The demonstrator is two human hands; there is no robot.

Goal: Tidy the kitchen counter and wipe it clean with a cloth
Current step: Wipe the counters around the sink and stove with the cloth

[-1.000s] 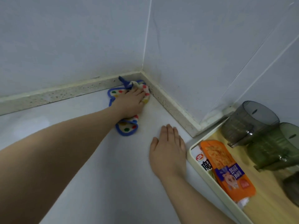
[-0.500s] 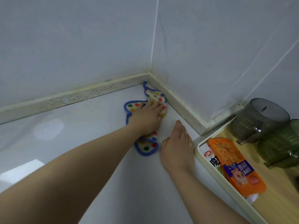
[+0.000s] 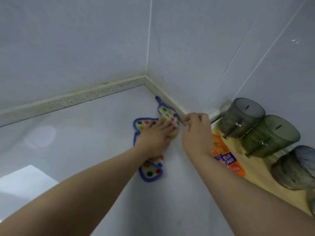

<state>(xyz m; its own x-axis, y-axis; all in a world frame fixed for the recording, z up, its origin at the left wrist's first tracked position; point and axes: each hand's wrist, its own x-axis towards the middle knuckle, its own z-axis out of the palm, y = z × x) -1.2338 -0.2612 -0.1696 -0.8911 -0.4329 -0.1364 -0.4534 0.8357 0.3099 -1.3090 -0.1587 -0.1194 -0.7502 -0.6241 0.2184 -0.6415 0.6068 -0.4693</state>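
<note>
We are pressing our left hand (image 3: 153, 138) flat on the polka-dot cloth (image 3: 150, 174), a cream rag with coloured spots and a blue border, which is lying on the white counter (image 3: 85, 133) close to the corner where the two tiled walls (image 3: 68, 40) are meeting. The left fingers (image 3: 166, 125) are lying straight and slightly spread across the upper half of the cloth, pointing toward the speckled backsplash strip (image 3: 163, 92). The cloth's blue loop is touching that strip just past the fingertips, and its lower lobe is sticking out from under the wrist, toward us. Our right hand (image 3: 197, 133) is hovering just beside the cloth, to its right, with the back of the hand facing us. The right fingers (image 3: 192, 116) are curling in near the end of the strip, and we cannot tell whether they are pinching anything. Behind that hand an orange snack packet (image 3: 223, 150) is lying on a wooden-bottomed tray (image 3: 255, 171), partly hidden by the wrist. Along the tray's far side three translucent cups are sitting in a row: a grey cup (image 3: 242, 116), a green cup (image 3: 271, 135) and another grey cup (image 3: 294, 169).
</note>
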